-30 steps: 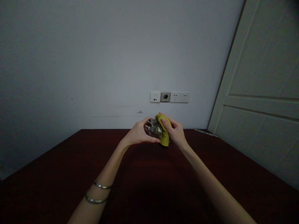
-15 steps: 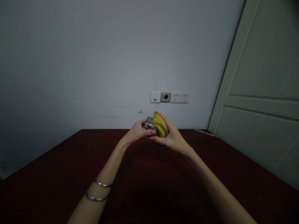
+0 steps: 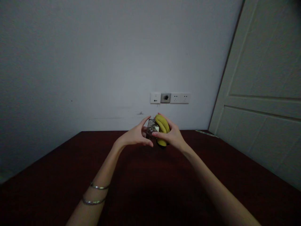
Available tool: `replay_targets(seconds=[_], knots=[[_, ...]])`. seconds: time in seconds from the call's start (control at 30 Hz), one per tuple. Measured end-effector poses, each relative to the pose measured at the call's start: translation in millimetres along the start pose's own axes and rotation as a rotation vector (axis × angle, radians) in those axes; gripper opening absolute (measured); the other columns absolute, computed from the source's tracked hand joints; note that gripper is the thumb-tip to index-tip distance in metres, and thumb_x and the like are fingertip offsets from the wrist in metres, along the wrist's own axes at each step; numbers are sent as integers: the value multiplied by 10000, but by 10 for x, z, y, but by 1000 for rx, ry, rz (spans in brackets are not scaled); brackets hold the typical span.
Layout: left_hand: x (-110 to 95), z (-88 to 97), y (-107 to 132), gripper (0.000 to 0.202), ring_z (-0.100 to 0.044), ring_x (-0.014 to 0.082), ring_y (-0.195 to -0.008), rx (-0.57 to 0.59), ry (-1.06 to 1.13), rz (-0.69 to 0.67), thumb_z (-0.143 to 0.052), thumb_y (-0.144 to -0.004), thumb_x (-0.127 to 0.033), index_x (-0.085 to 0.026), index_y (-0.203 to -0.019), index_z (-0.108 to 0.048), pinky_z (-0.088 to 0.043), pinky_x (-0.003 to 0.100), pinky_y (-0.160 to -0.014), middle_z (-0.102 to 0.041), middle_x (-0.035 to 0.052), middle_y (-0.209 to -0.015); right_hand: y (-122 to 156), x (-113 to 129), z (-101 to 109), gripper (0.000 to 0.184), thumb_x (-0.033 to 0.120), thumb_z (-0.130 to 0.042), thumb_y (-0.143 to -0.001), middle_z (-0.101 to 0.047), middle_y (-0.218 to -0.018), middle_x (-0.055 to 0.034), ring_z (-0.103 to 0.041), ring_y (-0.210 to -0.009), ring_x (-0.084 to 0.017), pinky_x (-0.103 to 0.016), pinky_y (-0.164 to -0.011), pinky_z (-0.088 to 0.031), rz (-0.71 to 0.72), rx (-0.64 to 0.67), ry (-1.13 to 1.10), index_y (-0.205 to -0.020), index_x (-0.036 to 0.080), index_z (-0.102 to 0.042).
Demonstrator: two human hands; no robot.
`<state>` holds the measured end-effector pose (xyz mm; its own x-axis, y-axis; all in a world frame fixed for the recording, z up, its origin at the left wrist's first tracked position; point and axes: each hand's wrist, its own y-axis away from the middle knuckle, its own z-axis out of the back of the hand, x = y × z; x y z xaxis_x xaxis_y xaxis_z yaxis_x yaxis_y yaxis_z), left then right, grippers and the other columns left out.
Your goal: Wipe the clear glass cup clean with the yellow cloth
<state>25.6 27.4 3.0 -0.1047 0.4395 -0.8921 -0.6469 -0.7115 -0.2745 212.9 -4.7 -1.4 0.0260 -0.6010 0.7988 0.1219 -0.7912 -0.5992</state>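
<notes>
My right hand [image 3: 173, 135] is closed round a folded yellow cloth [image 3: 162, 125], which has a dark edge at its bottom. The cloth lies against a clear glass object [image 3: 152, 126], perhaps a cup or jar; its full shape is partly hidden. My right thumb presses on the near side of the glass. To the left of the glass is my left hand [image 3: 136, 135], with thumb and forefinger spread apart and the other fingers partly behind the glass. Whether those fingers touch it cannot be made out. Both hands are above the far part of the dark red table [image 3: 145, 182].
Behind the table rises a pale wall [image 3: 117, 62] with a row of sockets and switches [image 3: 170, 98]. A white panelled door [image 3: 261, 94] stands at the right. A thin strip [image 3: 206, 133] lies along the table's far right edge. Two silver bangles [image 3: 94, 201] circle my left forearm.
My left hand has loosened from the glass, its thumb and forefinger now spread. My right thumb has come over the front of the glass, and the glass and cloth have turned slightly.
</notes>
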Motion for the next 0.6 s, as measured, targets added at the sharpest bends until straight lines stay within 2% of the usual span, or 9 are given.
replay_targets(seconds=[0.1,0.27,0.4,0.5,0.6], knots=[[-70,-39,-2,1076,-624,295,-1015,-71,-202,-48,-850,-526,-289,-206,-1405,-234,-481,467,-888,-638,124,-1091,-36,-26,-7,893,300,-826,-531,-614,-1255,-107,-589,-1140,-262,-422,-1010,-450,-78,-18,-31,-1337,172,-463],[-155,-94,6,861,-605,276,-1036,-172,-359,-113,-837,-536,-353,-153,-1260,-416,-469,425,-910,-622,129,-1153,-35,-21,-12,854,334,-806,-569,-621,-1233,-87,-589,-1132,-257,-431,-1010,-448,-33,42,-17,-1337,208,-456],[-144,-136,11,800,-633,244,-921,-244,-396,-94,-808,-560,-325,-164,-1243,-422,-505,383,-810,-650,89,-1061,9,8,-84,800,388,-751,-645,-604,-1237,-104,-594,-1115,-262,-443,-994,-451,44,20,66,-1354,207,-429],[-98,-170,-6,798,-636,221,-887,-272,-367,-104,-779,-562,-227,-175,-1260,-395,-512,335,-758,-641,74,-1049,46,3,-153,601,395,-662,-748,-554,-1304,-110,-536,-1192,-259,-462,-1043,-391,176,-51,196,-1298,219,-494],[-52,-204,-33,829,-637,211,-878,-275,-299,-146,-743,-568,-158,-183,-1294,-344,-514,303,-722,-628,71,-1049,58,-28,-180,421,351,-596,-822,-521,-1351,-87,-456,-1275,-233,-444,-1102,-308,357,-65,319,-1229,246,-559]])
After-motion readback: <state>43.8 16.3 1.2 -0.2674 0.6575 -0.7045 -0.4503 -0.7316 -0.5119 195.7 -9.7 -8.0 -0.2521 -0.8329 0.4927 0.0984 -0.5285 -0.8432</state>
